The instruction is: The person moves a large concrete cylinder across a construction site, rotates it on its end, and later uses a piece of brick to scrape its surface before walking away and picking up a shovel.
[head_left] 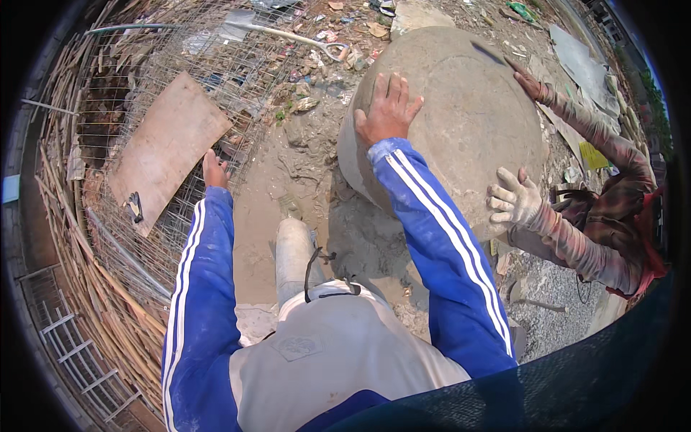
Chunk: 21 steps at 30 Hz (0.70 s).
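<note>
A large, round, drum-shaped concrete piece (pixel 461 122) stands just right of centre, with a smooth grey-brown top. My right hand (pixel 389 111) lies flat on its near left part, fingers spread. My left hand (pixel 215 170) hangs in the air near the right edge of a flat brown board (pixel 169 147), fingers loosely bent and apart, with nothing seen in it. On the right, a co-worker's gloved hand (pixel 515 198) is at the drum's near right edge. The co-worker's other hand (pixel 529 85) is at the far right edge with a dark, thin object.
Wire mesh (pixel 245 93) lies under the board, which bears a dark glove (pixel 134 207). A shovel (pixel 288 34) rests at the back among rubble. Bamboo poles (pixel 93 266) line the left side, near a ladder-like metal frame (pixel 79 353). Wet mud (pixel 259 223) surrounds my leg; gravel (pixel 554 327) lies right.
</note>
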### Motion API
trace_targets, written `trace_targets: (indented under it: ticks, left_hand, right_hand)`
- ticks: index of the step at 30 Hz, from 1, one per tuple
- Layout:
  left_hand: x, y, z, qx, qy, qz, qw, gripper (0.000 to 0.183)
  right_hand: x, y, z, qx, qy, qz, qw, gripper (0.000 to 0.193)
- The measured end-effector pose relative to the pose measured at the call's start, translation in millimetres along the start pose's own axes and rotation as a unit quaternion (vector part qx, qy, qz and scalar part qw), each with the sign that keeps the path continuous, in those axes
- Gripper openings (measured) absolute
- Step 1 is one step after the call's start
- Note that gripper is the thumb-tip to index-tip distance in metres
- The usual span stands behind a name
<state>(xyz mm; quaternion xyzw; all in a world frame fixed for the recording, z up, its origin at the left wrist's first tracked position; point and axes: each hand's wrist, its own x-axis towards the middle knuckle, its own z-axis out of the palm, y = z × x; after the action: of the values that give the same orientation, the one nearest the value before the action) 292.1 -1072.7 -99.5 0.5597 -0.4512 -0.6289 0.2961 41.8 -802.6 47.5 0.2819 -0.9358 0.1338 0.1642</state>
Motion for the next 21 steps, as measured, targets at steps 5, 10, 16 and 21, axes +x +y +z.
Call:
trace_targets:
  ticks: [5, 10, 16, 21]
  left_hand:
    - [-82.1, 152.8, 70.1, 0.263, -0.313, 0.538, 0.737, 0.053]
    - [9.9, 65.8, -87.8, 0.272, -0.36, 0.3, 0.841, 0.046]
    - [206.3, -143.8, -448.8, 0.584, -0.254, -0.139, 0.758, 0.051]
    - [266.7, -135.4, -480.3, 0.812, -0.438, 0.018, 0.386, 0.046]
  right_hand:
    - [46.9, -52.5, 31.4, -0.02, 0.005, 0.012, 1.0, 0.07]
    - [72.0, -86.7, 62.1, -0.043, -0.008, 0.029, 0.999, 0.066]
    - [72.1, -78.8, 71.8, -0.033, 0.044, 0.037, 0.998, 0.059]
    - [74.4, -80.1, 77.5, -0.026, 0.093, 0.035, 0.995, 0.05]
